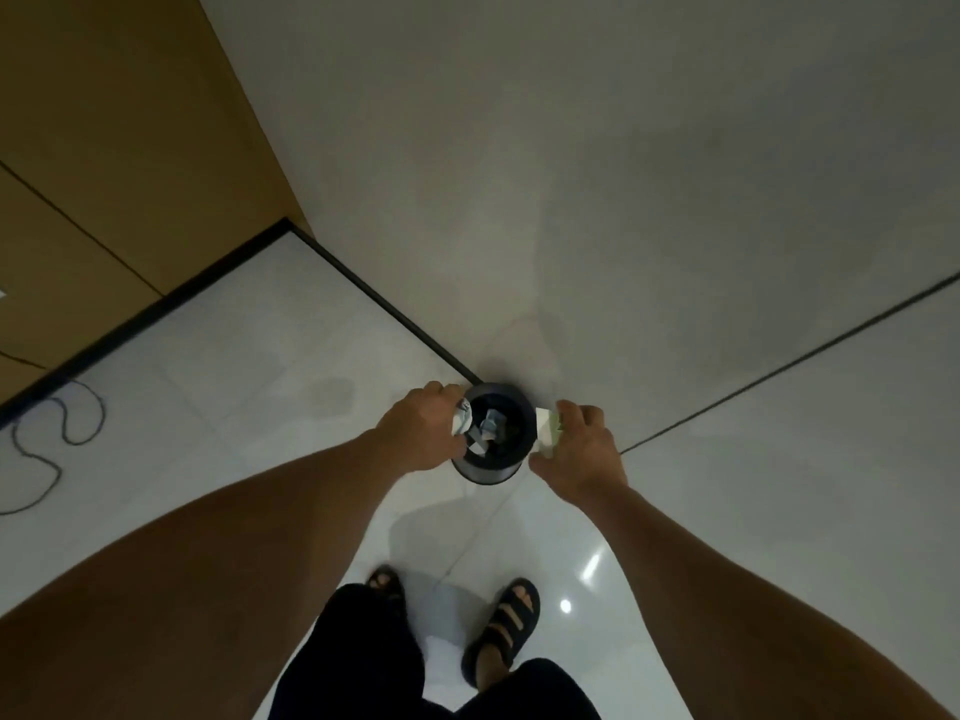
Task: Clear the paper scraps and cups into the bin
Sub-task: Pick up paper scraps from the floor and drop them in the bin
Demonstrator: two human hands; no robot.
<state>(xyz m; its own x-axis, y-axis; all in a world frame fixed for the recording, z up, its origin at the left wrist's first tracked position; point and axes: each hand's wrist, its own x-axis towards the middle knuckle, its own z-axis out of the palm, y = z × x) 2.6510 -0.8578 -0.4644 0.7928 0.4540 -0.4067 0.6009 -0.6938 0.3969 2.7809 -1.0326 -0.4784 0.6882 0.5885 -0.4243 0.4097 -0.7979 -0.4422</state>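
A small round dark bin (511,462) stands on the white tiled floor against the wall, seen from above. Several paper scraps (488,427) lie inside it. My left hand (423,431) is at the bin's left rim, closed around a crumpled white paper scrap (461,419) that hangs over the opening. My right hand (584,452) is at the bin's right side, holding a pale paper cup (546,431) just outside the rim.
A grey wall (623,174) rises right behind the bin. A wooden cabinet (119,148) stands at the left, with a dark cable (57,439) looped on the floor beside it. My sandalled feet (504,631) are on the tiles below the bin.
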